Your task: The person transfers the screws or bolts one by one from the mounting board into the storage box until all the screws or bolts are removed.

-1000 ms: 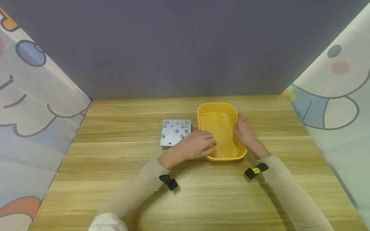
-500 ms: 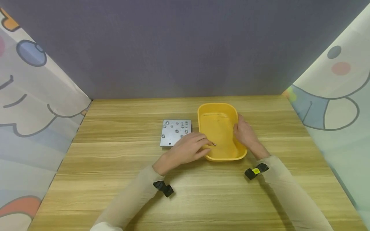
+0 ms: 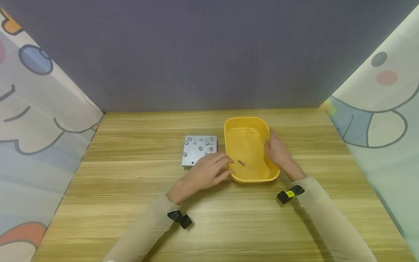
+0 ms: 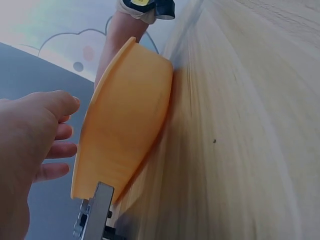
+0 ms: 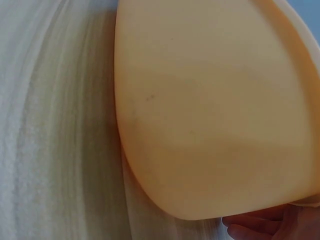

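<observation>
A yellow plastic bin (image 3: 248, 143) stands on the table in the head view. One small bolt (image 3: 241, 163) lies on its floor, near the left wall. My left hand (image 3: 209, 171) is over the bin's left rim, fingers loosely bent and apart, with nothing between them; in the left wrist view this hand (image 4: 37, 135) shows beside the bin's outer wall (image 4: 127, 110). On the opposite side my right hand (image 3: 278, 149) grips the right rim, and that wall bows inward. In the right wrist view, a few fingers (image 5: 255, 225) show at the bin's lower edge.
Left of the bin is a grey metal plate (image 3: 193, 149) with several bolts set in it, partly behind my left hand. The wooden table (image 3: 137, 145) ends at a dark back panel (image 3: 209, 54), with printed curtains (image 3: 376, 116) on both sides.
My left hand has drawn back left and toward me from inside the bin. The bolt, first hidden, then at the fingertips, now lies free on the bin's floor. My right hand stays put.
</observation>
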Action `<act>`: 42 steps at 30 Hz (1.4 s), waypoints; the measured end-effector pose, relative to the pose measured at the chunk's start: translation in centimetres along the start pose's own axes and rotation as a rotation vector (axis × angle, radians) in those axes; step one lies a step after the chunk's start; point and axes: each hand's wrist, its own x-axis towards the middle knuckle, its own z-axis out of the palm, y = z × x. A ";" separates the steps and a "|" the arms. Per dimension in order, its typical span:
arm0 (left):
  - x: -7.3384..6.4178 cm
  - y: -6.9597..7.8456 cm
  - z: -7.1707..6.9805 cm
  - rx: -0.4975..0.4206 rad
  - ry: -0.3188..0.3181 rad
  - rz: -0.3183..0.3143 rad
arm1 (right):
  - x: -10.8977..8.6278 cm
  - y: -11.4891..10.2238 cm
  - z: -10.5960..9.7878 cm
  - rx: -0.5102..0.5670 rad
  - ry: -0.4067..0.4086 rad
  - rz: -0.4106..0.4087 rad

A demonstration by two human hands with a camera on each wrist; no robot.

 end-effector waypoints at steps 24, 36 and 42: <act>-2.4 -1.8 0.0 0.030 0.022 -0.075 | 0.0 0.1 0.0 0.006 -0.001 0.018; -3.2 -2.9 -1.0 0.082 0.005 -0.179 | -0.1 -0.1 0.0 -0.005 -0.002 0.014; -3.7 -3.5 -1.1 0.094 0.006 -0.179 | 0.1 0.0 0.0 -0.018 0.004 0.013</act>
